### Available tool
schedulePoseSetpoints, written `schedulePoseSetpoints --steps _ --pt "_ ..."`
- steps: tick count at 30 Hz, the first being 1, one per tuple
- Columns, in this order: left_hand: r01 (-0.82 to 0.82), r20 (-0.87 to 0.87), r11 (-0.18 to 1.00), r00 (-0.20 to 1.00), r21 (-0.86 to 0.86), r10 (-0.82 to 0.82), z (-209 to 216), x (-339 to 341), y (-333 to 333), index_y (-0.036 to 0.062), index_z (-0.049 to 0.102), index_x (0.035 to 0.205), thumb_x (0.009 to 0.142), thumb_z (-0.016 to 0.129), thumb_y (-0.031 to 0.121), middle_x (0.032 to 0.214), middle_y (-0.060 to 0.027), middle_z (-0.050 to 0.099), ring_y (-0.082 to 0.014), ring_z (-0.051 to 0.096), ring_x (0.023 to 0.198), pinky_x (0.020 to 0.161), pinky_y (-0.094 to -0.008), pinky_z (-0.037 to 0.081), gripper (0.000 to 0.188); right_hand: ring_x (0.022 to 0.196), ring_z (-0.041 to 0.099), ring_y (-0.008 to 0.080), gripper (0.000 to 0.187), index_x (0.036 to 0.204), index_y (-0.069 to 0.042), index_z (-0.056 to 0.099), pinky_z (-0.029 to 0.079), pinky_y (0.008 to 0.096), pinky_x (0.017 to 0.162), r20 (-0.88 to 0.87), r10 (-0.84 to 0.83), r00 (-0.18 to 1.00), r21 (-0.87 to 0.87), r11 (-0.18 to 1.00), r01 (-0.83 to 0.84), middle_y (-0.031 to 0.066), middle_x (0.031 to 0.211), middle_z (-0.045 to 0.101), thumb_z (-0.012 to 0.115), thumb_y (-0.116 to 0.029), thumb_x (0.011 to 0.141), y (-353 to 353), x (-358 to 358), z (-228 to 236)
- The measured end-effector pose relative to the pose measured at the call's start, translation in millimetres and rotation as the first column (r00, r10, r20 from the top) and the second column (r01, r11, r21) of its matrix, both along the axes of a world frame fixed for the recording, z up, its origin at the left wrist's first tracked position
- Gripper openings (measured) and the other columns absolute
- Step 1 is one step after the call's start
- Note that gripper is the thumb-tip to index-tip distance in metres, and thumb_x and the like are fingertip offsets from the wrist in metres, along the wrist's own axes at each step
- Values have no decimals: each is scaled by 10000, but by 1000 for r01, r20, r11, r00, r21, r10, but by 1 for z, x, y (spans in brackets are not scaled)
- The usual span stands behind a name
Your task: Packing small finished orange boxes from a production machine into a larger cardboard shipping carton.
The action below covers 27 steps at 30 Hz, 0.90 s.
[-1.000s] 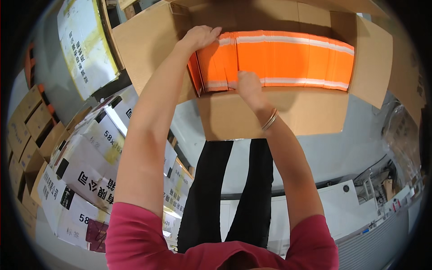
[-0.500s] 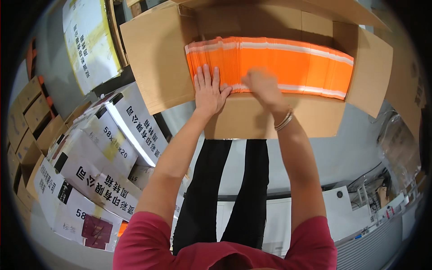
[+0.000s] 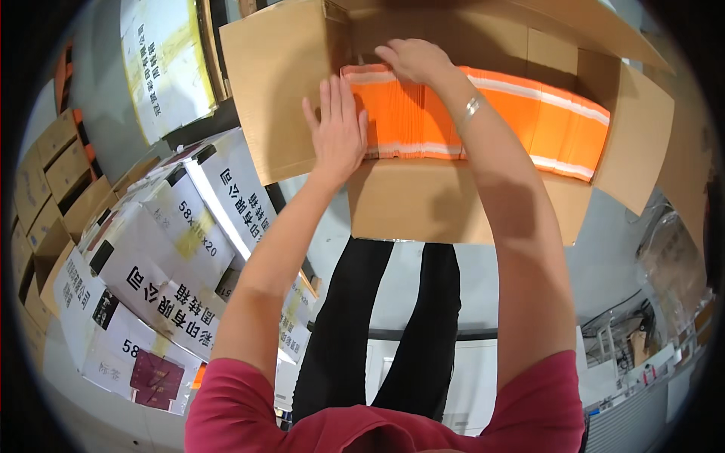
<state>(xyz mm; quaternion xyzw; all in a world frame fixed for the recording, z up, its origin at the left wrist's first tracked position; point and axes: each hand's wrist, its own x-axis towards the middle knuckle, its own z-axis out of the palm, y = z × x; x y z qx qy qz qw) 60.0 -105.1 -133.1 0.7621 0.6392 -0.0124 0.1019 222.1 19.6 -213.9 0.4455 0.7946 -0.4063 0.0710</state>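
Observation:
A long row of thin orange pieces with white bands point(image 3: 498, 117), packed tightly on edge, fills much of an open cardboard box point(image 3: 423, 200). My left hand point(image 3: 340, 140) lies flat at the row's left end, fingers stretched out between the pieces and the box's left side. Over the far edge of the row, left of its middle, rests my right hand point(image 3: 417, 60). Its fingers reach leftward and look apart, with nothing visible in them; the fingertips on the far side are partly hidden. My right forearm crosses above the row and covers part of it.
Raised flaps stand around the box, including a left flap point(image 3: 276, 98) and a right flap point(image 3: 642, 136). White cartons point(image 3: 162, 279) are stacked at the left, with a dark red booklet point(image 3: 157, 377) on one. Brown boxes point(image 3: 57, 177) stand farther left. White equipment point(image 3: 634, 355) sits lower right.
My right hand has gone from the row's near edge to its far edge, its fingers uncurling. My left hand has shifted off the pieces toward the left end. The view has moved slightly.

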Motion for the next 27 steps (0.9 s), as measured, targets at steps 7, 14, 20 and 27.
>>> schedulePoseSetpoints --steps 7,14,20,27 --pt "22 -218 992 975 -127 -49 -14 -18 -34 9 273 1359 871 426 416 1443 -120 217 -276 147 1345 1026 -581 93 653 907 590 306 506 1016 -116 617 458 405 801 21 -226 974 -49 973 227 119 1003 628 363 -529 871 -6 4 27" --pt "6 -6 994 1000 -106 -7 -2 -15 -30 -10 288 1345 875 445 366 1433 -148 225 -288 179 1335 1054 -522 107 622 967 563 317 593 1198 -75 502 437 386 832 -165 -567 807 -248 816 522 134 1052 605 404 -546 850 -20 17 21" --pt "216 26 961 976 -173 -215 -10 -3 -37 -23 298 1330 885 434 308 1398 -181 277 -300 222 1317 1074 -442 150 571 926 570 310 495 1146 -33 520 436 370 837 -246 -317 916 112 929 352 152 1046 595 392 -439 893 -27 48 18" --pt "104 259 991 958 83 -122 -34 -1 76 -1 494 1158 885 429 310 1148 -211 524 -363 446 1120 957 -453 328 419 857 569 387 446 888 -7 567 443 424 768 -56 -753 655 176 639 749 208 852 616 392 -417 883 -10 113 31"
